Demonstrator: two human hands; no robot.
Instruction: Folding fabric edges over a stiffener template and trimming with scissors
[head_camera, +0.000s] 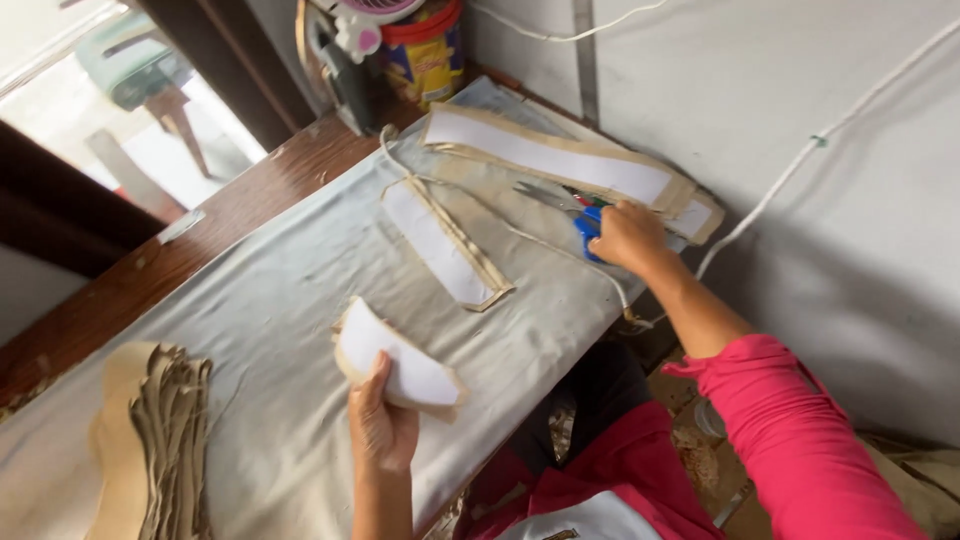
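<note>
While the left hand (383, 425) pinches a curved tan fabric piece (400, 365) faced with smooth white lining against the grey cloth-covered table (260, 330), the right hand (627, 236) closes its fingers around blue-handled scissors (575, 213), whose metal blades lie beside long rectangular tan-edged strips (560, 165). Stacked tan cut pieces (160, 430) sit at the left.

Pink sleeve (800, 440), bare forearms, bare hands

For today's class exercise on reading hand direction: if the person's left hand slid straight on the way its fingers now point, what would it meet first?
The left hand already holds the curved white-faced fabric piece. Beyond it, probably the short tan-edged strip, though the line is uncertain.
</note>
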